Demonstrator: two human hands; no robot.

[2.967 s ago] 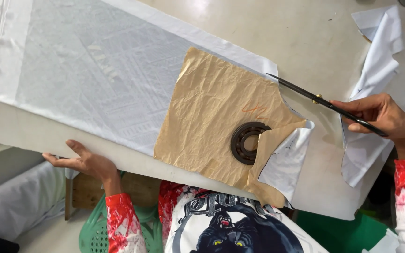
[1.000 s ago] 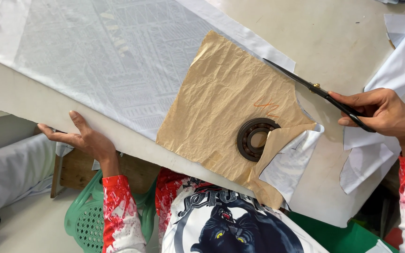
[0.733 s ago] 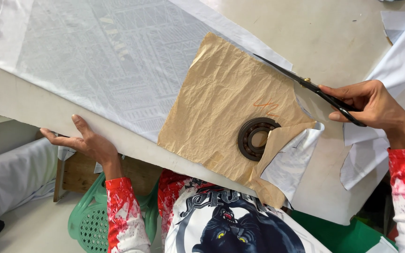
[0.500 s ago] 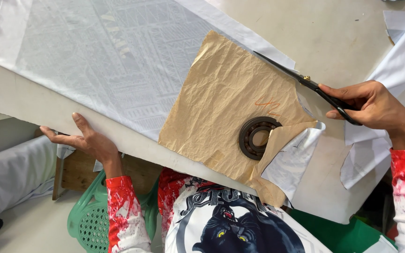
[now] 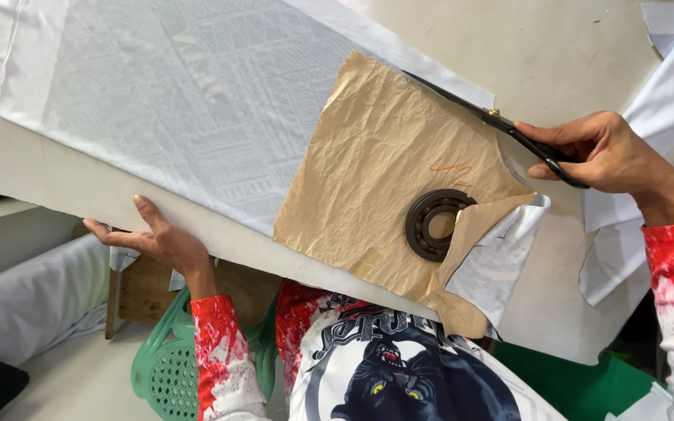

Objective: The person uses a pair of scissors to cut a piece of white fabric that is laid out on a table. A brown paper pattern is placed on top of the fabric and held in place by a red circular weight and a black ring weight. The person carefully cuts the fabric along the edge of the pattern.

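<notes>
From here I see my right hand (image 5: pixel 614 156) at the right of the frame, fingers closed through the handles of the black scissors (image 5: pixel 501 125), whose blades run up and left along the upper right edge of the brown paper pattern (image 5: pixel 388 168). That crumpled pattern lies in the middle of the frame on the white fabric (image 5: pixel 173 86), which stretches from the upper left across the pale table (image 5: pixel 555 54). A dark metal ring (image 5: pixel 434 224) sits on the pattern toward its lower right, just left of a flap where paper and cloth fold over. My left hand (image 5: pixel 154 238) is at the lower left, palm up at the near table edge with fingers loosely spread, touching the edge and gripping nothing I can make out. Loose white cloth pieces (image 5: pixel 672 101) lie at the far right, and a green plastic chair (image 5: pixel 169 370) shows below the table
</notes>
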